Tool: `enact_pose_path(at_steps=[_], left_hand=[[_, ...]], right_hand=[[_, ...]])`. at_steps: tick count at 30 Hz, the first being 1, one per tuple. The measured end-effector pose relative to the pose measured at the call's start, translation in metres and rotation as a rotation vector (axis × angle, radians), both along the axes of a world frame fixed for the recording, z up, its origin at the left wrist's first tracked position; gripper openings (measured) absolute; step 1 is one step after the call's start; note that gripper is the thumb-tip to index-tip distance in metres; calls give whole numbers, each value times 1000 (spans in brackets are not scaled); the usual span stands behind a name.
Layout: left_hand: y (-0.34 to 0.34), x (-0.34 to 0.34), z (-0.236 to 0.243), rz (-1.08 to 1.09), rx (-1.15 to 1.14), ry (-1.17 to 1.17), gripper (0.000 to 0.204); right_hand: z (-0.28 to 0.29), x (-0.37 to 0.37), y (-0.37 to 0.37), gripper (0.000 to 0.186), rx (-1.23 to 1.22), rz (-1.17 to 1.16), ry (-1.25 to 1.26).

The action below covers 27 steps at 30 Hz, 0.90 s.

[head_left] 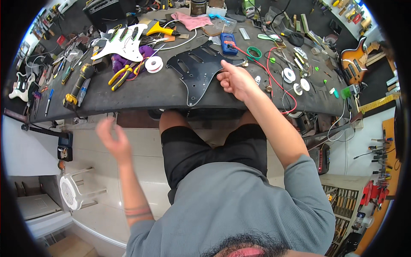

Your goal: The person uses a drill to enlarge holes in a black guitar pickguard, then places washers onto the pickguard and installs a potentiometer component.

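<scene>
A grey-sleeved shoulder and dark shorts fill the foreground as a person sits at a cluttered dark workbench [141, 92]. The right hand [236, 79] rests at the right edge of a black guitar pickguard [201, 68], its fingers curled loosely with the fingertips pinched near a small metal part; whether it actually grips that part cannot be told. The left hand [112, 138] hangs in the air below the bench edge, fingers spread and holding nothing, well apart from the pickguard. The black plate lies flat near the bench's front edge. Just beyond it sit a blue meter [228, 43] with red leads [274, 79] looping to the right, a green ring [254, 53] and white tape rolls [289, 75]. To the left lie a white pickguard [123, 43], a white spool [153, 64] and yellow-handled pliers [120, 76]. Steadying the plate with the free hand would likely keep it from sliding while small fittings are handled
</scene>
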<state>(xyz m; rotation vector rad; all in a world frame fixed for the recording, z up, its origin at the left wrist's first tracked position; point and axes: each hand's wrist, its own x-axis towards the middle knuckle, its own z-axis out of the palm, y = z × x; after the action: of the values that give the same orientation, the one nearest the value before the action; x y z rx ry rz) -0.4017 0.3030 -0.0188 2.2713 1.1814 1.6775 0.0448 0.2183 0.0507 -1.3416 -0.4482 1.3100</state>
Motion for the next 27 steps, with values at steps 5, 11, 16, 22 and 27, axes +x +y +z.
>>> enact_pose_path(at_steps=[5, 11, 16, 22, 27], left_hand=[[-163, 33, -73, -255, -605, 129, 56], [-168, 17, -117, -376, -866, 172, 60], [-148, 23, -138, -422, -916, 113, 62], [-68, 36, -112, -275, -893, 195, 46], [-64, 108, 56, -853, -1009, -619, 48]], right_hand=[[6, -11, 15, 38, 129, -16, -27], [40, -11, -15, 42, 442, 91, -233], [58, -5, -61, 36, 517, 44, -245], [69, -6, -114, 33, 427, 136, -294], [41, -1, -145, 38, 343, 316, -278]])
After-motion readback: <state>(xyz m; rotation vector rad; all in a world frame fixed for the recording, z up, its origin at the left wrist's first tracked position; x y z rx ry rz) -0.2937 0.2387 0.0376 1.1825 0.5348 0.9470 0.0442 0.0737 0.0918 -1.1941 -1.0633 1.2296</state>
